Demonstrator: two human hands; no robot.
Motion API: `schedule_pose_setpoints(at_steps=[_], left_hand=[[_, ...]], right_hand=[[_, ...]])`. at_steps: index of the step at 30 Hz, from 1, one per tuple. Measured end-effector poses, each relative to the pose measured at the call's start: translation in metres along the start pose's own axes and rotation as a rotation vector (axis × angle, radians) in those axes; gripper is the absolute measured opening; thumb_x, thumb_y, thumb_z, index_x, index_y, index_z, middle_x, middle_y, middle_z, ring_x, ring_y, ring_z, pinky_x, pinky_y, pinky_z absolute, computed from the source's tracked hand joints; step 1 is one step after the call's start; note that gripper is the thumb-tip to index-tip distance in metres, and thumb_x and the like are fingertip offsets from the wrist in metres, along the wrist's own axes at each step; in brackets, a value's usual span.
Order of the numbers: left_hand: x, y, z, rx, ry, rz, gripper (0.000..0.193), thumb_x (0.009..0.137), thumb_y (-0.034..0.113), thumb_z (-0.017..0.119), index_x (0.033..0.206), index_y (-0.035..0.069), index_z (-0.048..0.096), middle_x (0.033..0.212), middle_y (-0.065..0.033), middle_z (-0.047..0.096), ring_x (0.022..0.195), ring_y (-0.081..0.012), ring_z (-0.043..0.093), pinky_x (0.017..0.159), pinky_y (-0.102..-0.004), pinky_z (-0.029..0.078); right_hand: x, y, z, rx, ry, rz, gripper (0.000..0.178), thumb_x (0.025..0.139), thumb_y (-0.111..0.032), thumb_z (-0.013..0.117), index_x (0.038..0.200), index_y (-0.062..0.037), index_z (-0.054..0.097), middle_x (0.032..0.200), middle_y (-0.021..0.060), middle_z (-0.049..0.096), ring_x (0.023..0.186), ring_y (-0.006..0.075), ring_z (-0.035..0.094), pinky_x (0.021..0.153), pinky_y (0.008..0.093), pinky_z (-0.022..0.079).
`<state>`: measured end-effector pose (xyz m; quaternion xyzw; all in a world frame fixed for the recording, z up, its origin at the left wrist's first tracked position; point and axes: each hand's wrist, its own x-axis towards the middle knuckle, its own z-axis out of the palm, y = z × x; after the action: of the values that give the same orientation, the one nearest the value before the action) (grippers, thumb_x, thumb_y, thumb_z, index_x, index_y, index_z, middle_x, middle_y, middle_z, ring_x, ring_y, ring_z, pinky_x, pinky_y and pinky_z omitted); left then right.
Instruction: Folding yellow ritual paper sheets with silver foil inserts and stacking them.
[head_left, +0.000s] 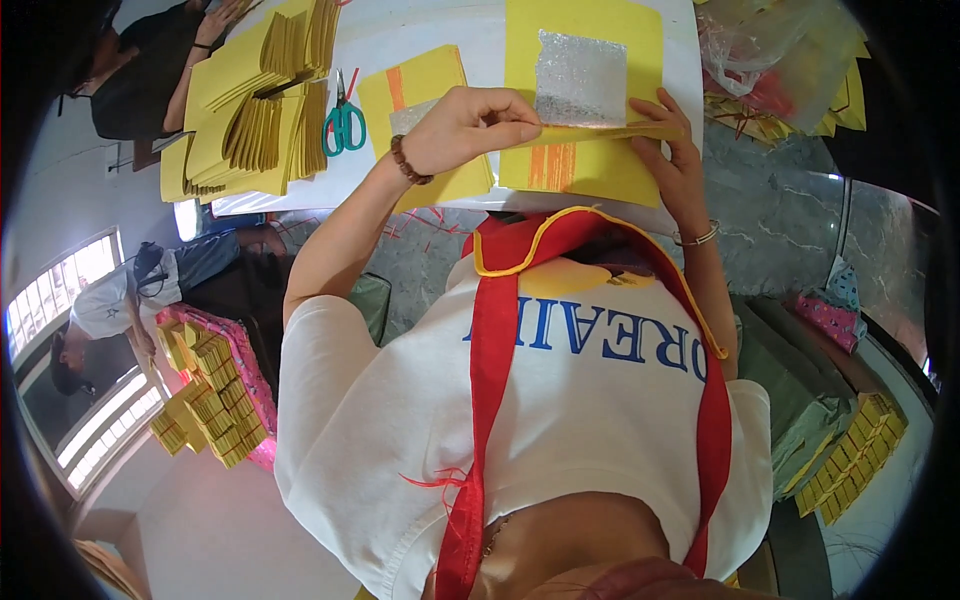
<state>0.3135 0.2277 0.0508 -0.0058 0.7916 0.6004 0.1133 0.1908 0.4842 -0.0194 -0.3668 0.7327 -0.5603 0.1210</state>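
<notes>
Left hand (470, 125) curled, pinching yellow fold (600, 132) below silver foil (582, 78), right hand (678, 160) gripping fold's right end, blue shirt lettering (628, 342) lower

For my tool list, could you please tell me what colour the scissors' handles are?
The scissors' handles are teal, best seen in the head view.

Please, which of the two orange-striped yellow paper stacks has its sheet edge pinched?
The right-hand stack: the left hand pinches its raised sheet edge. The left stack, beside the green-handled scissors, lies flat.
</notes>
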Motion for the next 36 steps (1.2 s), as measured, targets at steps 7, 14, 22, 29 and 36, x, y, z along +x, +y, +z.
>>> schedule_pose_setpoints(at_steps=[7, 14, 22, 29, 36], left_hand=[[0.002, -0.009, -0.001, 0.821, 0.164, 0.411, 0.047, 0.075, 0.01, 0.064, 0.121, 0.01, 0.053, 0.123, -0.0084, 0.052, 0.113, -0.0258, 0.044, 0.092, -0.0366, 0.035], [-0.009, 0.001, 0.005, 1.041, 0.261, 0.49, 0.05, 0.065, 0.0, 0.054, 0.114, 0.011, 0.059, 0.113, -0.0065, 0.058, 0.101, -0.0264, 0.051, 0.083, -0.0368, 0.041], [-0.026, -0.003, 0.023, 0.808, 0.216, 0.521, 0.027, 0.072, 0.005, 0.057, 0.099, 0.008, 0.061, 0.094, -0.0073, 0.062, 0.089, -0.0241, 0.058, 0.074, -0.0327, 0.047], [-0.011, -0.004, 0.023, 0.489, 0.328, 0.114, 0.017, 0.085, 0.016, 0.054, 0.092, 0.001, 0.06, 0.067, -0.0134, 0.058, 0.063, -0.0274, 0.057, 0.057, -0.0354, 0.045], [0.008, -0.026, 0.017, 0.077, 0.35, -0.142, 0.028, 0.087, 0.025, 0.056, 0.086, -0.003, 0.06, 0.056, -0.0094, 0.053, 0.048, -0.012, 0.047, 0.047, -0.029, 0.038]], right_hand=[[0.002, 0.005, 0.0, 0.127, 0.033, 0.078, 0.029, 0.079, -0.01, 0.064, 0.107, -0.0088, 0.062, 0.12, 0.003, 0.056, 0.128, 0.0241, 0.035, 0.103, 0.0353, 0.03], [0.009, -0.028, -0.019, -0.226, 0.005, -0.18, 0.031, 0.072, -0.012, 0.069, 0.103, -0.0137, 0.063, 0.121, 0.0048, 0.056, 0.123, 0.0282, 0.043, 0.1, 0.0376, 0.035], [-0.011, -0.044, -0.021, -0.371, -0.278, -0.278, 0.028, 0.073, -0.022, 0.065, 0.099, -0.0154, 0.063, 0.111, 0.0045, 0.061, 0.113, 0.0231, 0.052, 0.094, 0.0371, 0.033], [-0.004, -0.039, -0.013, -0.139, -0.194, 0.215, 0.033, 0.079, -0.021, 0.064, 0.108, -0.0059, 0.058, 0.099, 0.008, 0.065, 0.101, 0.0228, 0.059, 0.08, 0.0338, 0.044], [0.02, -0.042, 0.004, 0.022, 0.084, 0.215, 0.049, 0.079, -0.02, 0.065, 0.124, -0.0095, 0.049, 0.1, 0.0128, 0.065, 0.087, 0.0196, 0.064, 0.075, 0.0286, 0.048]])
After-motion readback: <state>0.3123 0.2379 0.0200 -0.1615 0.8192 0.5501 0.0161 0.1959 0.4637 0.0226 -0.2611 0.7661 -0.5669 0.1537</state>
